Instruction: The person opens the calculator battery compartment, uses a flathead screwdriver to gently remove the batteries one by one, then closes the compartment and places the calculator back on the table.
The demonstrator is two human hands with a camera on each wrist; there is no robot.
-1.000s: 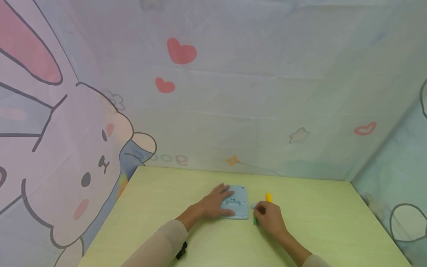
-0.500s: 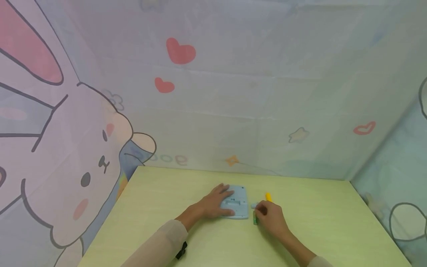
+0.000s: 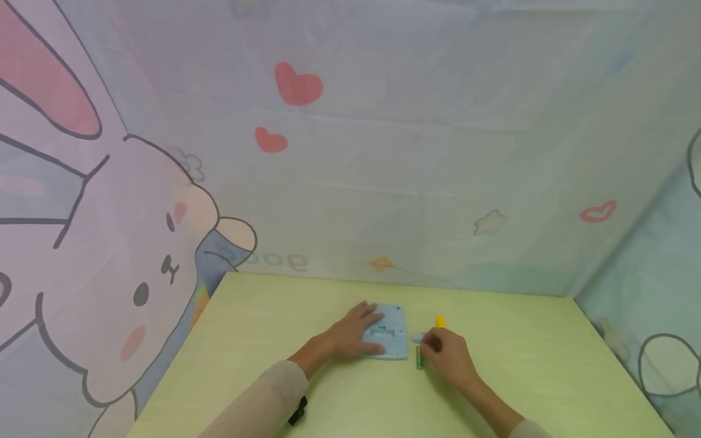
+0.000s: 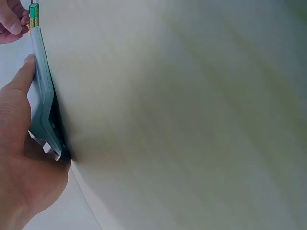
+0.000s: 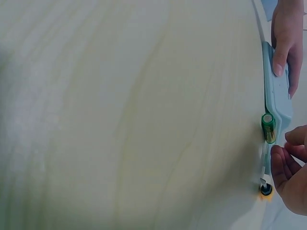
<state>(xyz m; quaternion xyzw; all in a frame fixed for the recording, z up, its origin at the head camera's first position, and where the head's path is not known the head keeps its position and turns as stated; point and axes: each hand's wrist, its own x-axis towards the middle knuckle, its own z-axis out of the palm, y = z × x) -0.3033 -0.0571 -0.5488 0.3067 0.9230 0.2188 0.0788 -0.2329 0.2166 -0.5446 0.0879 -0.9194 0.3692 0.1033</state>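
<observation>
A light blue plastic device (image 3: 395, 322) lies back side up on the table, an empty recessed slot in its middle. My left hand (image 3: 350, 332) rests on its left part, fingers spread. In the left wrist view the thumb (image 4: 25, 74) lies along its edge. Just right of the device, a green battery (image 3: 419, 358) lies beside the fingertips of my right hand (image 3: 450, 359). That hand's thumb and index finger come together, and I cannot tell whether anything small is between them. A small light blue piece (image 3: 417, 337) lies partly hidden behind those fingertips.
A yellow handle (image 3: 440, 322) lies beyond the right hand, its lower part hidden; in the right wrist view, its metal shaft (image 5: 264, 182) shows. A black object (image 3: 298, 411) shows by the left sleeve. A printed cloth wall (image 3: 350, 182) rises behind the table.
My right hand has shifted slightly right, uncovering more of the battery and the small blue piece. The left hand and the device have stayed put.
</observation>
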